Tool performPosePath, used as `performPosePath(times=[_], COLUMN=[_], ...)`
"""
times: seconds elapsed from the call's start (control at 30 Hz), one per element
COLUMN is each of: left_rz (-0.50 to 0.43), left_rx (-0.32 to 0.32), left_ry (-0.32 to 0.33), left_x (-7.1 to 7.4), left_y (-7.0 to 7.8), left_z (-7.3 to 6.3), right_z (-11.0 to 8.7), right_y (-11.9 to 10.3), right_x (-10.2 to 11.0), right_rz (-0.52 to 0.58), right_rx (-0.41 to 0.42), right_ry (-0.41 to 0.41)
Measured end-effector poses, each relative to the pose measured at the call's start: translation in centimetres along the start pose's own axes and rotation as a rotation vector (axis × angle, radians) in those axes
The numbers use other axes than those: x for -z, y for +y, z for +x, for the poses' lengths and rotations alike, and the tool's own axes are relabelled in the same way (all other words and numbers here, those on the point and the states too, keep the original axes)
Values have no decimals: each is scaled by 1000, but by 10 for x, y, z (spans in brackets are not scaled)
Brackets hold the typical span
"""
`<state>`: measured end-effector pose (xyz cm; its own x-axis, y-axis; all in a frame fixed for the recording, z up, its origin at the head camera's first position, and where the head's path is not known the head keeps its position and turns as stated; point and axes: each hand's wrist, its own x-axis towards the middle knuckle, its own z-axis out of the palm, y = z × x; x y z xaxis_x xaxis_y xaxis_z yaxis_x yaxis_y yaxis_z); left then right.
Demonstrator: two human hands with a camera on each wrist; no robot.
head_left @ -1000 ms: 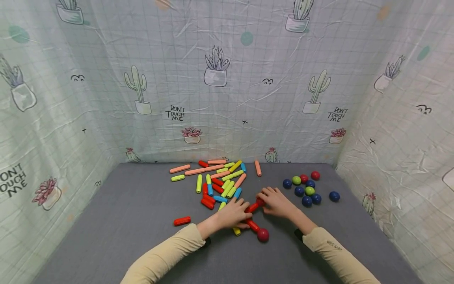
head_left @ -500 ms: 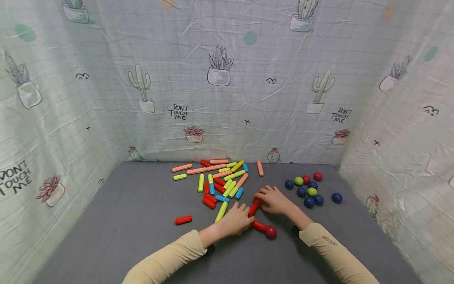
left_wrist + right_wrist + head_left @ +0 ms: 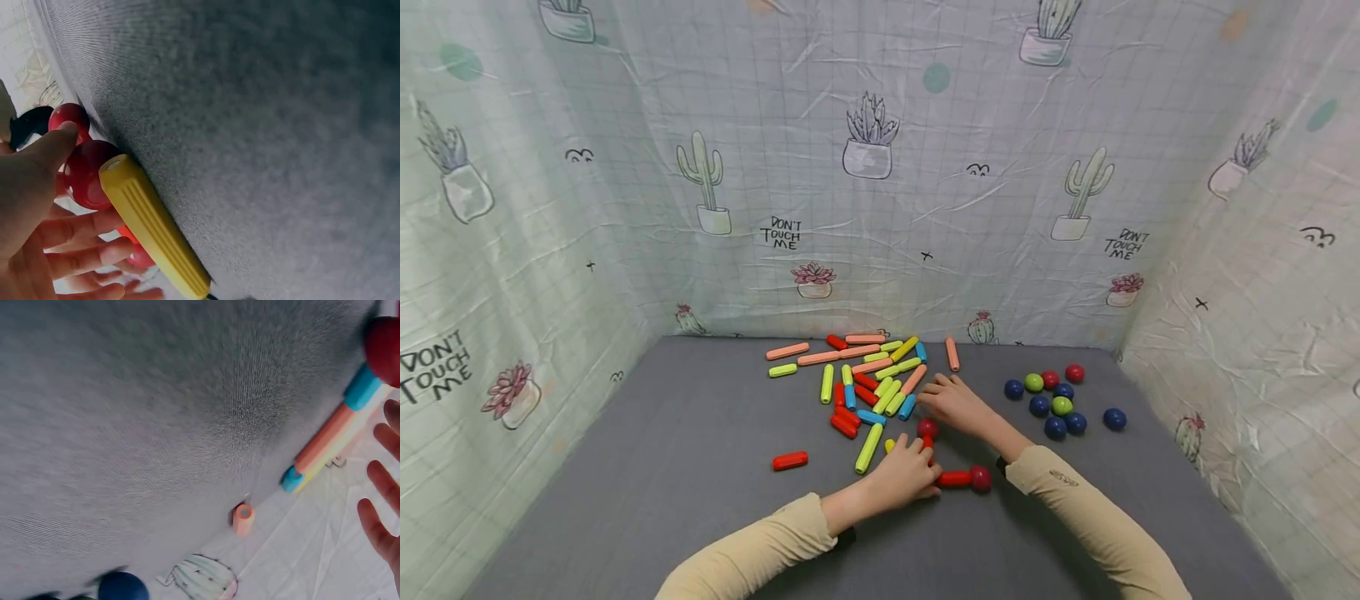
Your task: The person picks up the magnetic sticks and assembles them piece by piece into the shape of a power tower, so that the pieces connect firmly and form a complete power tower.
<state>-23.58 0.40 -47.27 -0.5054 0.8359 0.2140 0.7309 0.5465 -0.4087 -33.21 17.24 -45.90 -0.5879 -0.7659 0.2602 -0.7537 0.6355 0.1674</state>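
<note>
My left hand (image 3: 904, 477) pinches a red ball (image 3: 87, 184) between thumb and fingers; in the head view the hand hides it. From there one red rod (image 3: 955, 479) runs right to a second red ball (image 3: 981, 478). Another red rod (image 3: 927, 444), partly covered by my fingers, leads away to a third red ball (image 3: 927, 428). A ribbed yellow rod (image 3: 153, 222) lies against the held ball, its end facing up along the cloth. My right hand (image 3: 957, 406) hovers behind the far ball, fingers loosely spread and holding nothing.
Beyond the hands lies a spread of orange, lime, blue and red rods, including an orange rod (image 3: 913, 380) and a lime rod (image 3: 868, 448). One red rod (image 3: 790, 460) sits apart at left. Blue, green and red balls (image 3: 1040, 406) cluster at right. A printed curtain (image 3: 872, 233) encloses the grey table.
My right hand has let go of the far red ball and moved back and left. The joined red rods have turned counterclockwise, one now pointing right. My left hand stays at their joint.
</note>
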Motion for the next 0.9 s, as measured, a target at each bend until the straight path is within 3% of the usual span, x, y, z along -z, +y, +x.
performPosePath(times=[0.2, 0.53, 0.73, 0.9], left_rz=[-10, -19, -39, -51], left_rx=[-2, -8, 63, 163], left_ry=[19, 76, 122, 96], left_x=[0, -3, -10, -11], left_y=[-1, -3, -19, -39], left_z=[-2, -4, 2, 12], right_z=[13, -1, -19, -32], right_y=[0, 11, 17, 14], right_x=[-8, -14, -7, 3], right_rz=[-82, -140, -12, 126], right_rx=[59, 55, -73, -170], right_ry=[-84, -42, -64, -75])
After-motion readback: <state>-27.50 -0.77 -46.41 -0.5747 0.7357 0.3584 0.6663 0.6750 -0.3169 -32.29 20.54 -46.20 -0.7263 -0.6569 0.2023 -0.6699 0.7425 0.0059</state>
